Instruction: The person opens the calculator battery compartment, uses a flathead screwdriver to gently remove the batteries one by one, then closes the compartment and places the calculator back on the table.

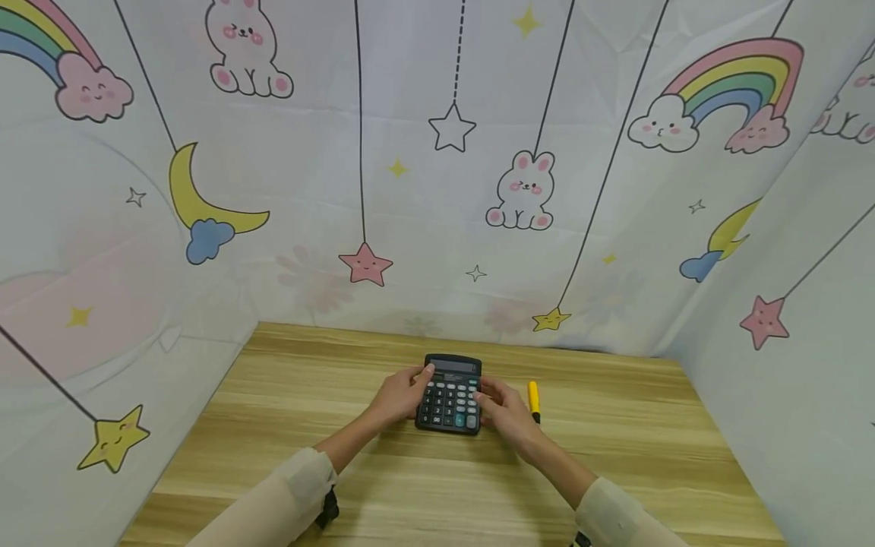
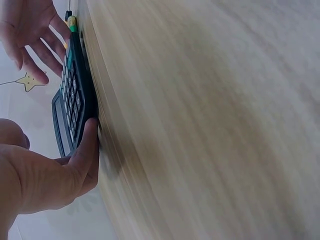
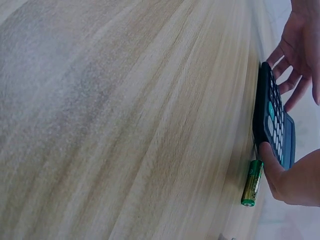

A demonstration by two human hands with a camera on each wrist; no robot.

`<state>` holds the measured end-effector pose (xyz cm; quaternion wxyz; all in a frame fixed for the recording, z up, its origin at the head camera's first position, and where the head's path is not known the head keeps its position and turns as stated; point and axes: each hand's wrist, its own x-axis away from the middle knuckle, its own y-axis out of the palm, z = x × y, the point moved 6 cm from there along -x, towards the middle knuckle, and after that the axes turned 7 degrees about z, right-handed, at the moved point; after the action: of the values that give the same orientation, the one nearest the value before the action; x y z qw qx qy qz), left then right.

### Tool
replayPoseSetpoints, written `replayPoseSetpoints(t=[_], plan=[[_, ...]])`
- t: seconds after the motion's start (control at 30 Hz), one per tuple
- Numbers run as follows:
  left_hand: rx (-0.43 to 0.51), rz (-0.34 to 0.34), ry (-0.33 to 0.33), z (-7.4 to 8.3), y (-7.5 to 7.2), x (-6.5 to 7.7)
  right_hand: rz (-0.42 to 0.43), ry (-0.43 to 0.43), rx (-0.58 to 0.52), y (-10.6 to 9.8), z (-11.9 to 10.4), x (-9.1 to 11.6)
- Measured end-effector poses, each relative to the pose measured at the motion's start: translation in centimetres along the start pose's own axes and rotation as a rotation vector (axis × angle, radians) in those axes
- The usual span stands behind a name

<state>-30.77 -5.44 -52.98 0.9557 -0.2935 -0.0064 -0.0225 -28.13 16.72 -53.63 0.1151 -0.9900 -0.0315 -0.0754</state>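
A black calculator [image 1: 440,411] with its keys facing up is held between both hands, close over the wooden table. My left hand [image 1: 399,396] grips its left edge, thumb on top beside the display and fingers around the side. On the opposite edge, my right hand [image 1: 509,418] holds it with the thumb over the right-hand keys and the other fingers behind the side. In the right wrist view, a green and gold battery [image 3: 252,183] lies on the table just beside the right hand. The head view does not show this battery, as the right hand covers that spot.
A slim yellow object with a black end [image 1: 534,400] lies right of the right hand. The wood-grain table [image 1: 287,395] runs back to a white cloth wall [image 1: 424,213] printed with rabbits, stars and rainbows. Similar cloth hangs along both sides.
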Motion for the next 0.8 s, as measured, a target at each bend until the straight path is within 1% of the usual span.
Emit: replayPoseSetpoints(t=[0.27, 0.43, 0.63, 0.8], plan=[[0.009, -0.014, -0.010, -0.24, -0.10, -0.20, 0.010, -0.005, 0.011, 0.12, -0.14, -0.03], [0.008, -0.032, -0.013, -0.43, -0.15, -0.28, -0.005, -0.017, 0.025, 0.25, -0.15, -0.06], [0.010, -0.057, -0.030, -0.67, -0.02, -0.54, -0.025, -0.012, 0.017, 0.18, -0.17, 0.09], [-0.006, -0.092, -0.029, -0.65, 0.00, -0.45, -0.034, 0.002, 0.014, -0.06, 0.01, 0.42]])
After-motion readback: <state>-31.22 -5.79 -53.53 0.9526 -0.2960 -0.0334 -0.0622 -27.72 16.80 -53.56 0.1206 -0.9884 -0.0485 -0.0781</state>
